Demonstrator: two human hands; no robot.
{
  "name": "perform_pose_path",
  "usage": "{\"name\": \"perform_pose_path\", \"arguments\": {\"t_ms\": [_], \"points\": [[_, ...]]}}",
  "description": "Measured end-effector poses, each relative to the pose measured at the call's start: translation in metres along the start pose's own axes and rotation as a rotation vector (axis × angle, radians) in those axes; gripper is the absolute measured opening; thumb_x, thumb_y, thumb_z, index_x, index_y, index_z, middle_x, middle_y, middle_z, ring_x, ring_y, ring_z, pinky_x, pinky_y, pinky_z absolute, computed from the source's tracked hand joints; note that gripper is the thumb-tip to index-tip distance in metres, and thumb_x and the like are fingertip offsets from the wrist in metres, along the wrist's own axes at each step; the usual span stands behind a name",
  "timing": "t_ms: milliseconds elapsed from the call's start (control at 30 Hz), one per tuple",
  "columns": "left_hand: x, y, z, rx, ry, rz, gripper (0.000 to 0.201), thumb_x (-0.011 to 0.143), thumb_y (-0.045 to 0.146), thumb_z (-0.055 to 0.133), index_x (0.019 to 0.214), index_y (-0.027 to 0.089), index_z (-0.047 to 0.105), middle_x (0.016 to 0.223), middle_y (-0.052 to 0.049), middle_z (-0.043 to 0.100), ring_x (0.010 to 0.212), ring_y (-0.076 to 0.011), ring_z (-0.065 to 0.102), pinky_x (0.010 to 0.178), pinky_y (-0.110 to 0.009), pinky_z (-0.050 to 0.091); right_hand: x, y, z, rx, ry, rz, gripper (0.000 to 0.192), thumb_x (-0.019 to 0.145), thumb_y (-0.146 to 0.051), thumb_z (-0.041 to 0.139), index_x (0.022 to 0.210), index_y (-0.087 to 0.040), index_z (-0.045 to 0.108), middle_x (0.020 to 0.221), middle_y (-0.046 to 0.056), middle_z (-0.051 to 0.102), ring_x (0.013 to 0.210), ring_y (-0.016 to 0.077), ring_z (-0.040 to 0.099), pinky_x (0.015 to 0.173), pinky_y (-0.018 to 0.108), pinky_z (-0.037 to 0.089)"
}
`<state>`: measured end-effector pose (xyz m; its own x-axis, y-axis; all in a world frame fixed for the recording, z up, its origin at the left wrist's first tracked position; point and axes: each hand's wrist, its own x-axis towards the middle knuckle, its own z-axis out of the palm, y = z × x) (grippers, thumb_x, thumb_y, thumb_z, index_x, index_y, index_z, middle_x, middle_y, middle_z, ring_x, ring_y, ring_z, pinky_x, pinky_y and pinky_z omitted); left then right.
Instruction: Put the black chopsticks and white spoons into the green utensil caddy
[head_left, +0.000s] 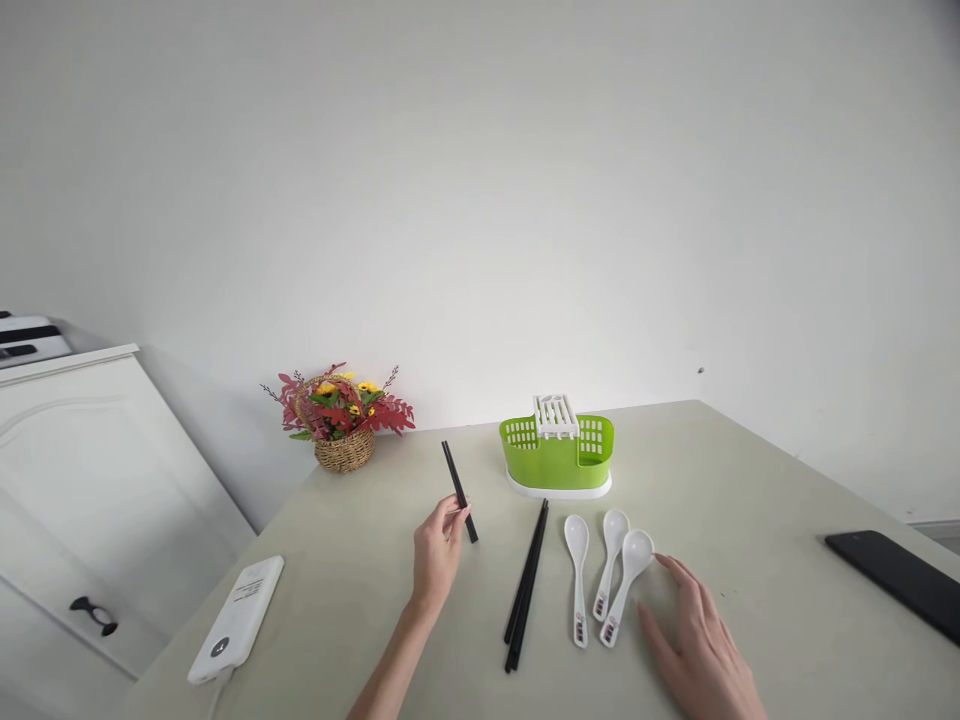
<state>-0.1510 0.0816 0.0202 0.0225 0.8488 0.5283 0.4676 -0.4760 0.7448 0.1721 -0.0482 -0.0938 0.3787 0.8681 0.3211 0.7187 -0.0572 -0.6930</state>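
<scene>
Pinching one pair of black chopsticks [459,490] in your left hand [437,552], right hand [694,640] flat and empty beside the spoons [604,575], you've still put nothing into the green holder [557,462].

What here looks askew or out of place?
Little stands out. The rightmost white spoon leans across its neighbour instead of lying parallel. The left hand holds one pair of black chopsticks tilted.
</scene>
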Motion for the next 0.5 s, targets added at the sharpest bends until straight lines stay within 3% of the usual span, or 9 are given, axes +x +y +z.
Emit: {"name": "perform_pose_path", "arguments": {"t_ms": [200, 333, 500], "points": [[0.001, 0.017, 0.002, -0.197, -0.001, -0.11, 0.032, 0.089, 0.049, 0.071, 0.103, 0.02, 0.072, 0.107, -0.011, 0.079, 0.098, -0.0272, 0.077, 0.089, -0.04, 0.064, -0.002, -0.008, -0.004, 0.031, 0.008, 0.021, 0.061, 0.091, -0.06, 0.046, 0.145, -0.03, 0.04, 0.15, 0.011, 0.053, 0.132, 0.0333, 0.058, 0.097, 0.048, 0.054], [-0.007, 0.046, 0.015, -0.465, -0.004, -0.285, 0.041, 0.082, 0.051, 0.078, 0.104, 0.016, 0.071, 0.107, -0.014, 0.078, 0.095, -0.0285, 0.078, 0.084, -0.041, 0.066, -0.006, -0.024, -0.015, 0.108, 0.099, 0.056, 0.049, 0.096, -0.056, 0.039, 0.135, -0.029, 0.049, 0.146, 0.009, 0.056, 0.129, 0.0308, 0.06, 0.093, 0.044, 0.053], [-0.029, 0.09, 0.043, -0.684, -0.068, -0.45, 0.044, 0.076, 0.048, 0.085, 0.1, 0.014, 0.071, 0.102, -0.014, 0.078, 0.092, -0.0284, 0.078, 0.088, -0.042, 0.065, -0.009, -0.043, -0.033, 0.26, 0.1, 0.145, 0.04, 0.094, -0.06, 0.043, 0.109, -0.031, 0.066, 0.135, 0.003, 0.066, 0.119, 0.0259, 0.064, 0.069, 0.029, 0.054]]}}
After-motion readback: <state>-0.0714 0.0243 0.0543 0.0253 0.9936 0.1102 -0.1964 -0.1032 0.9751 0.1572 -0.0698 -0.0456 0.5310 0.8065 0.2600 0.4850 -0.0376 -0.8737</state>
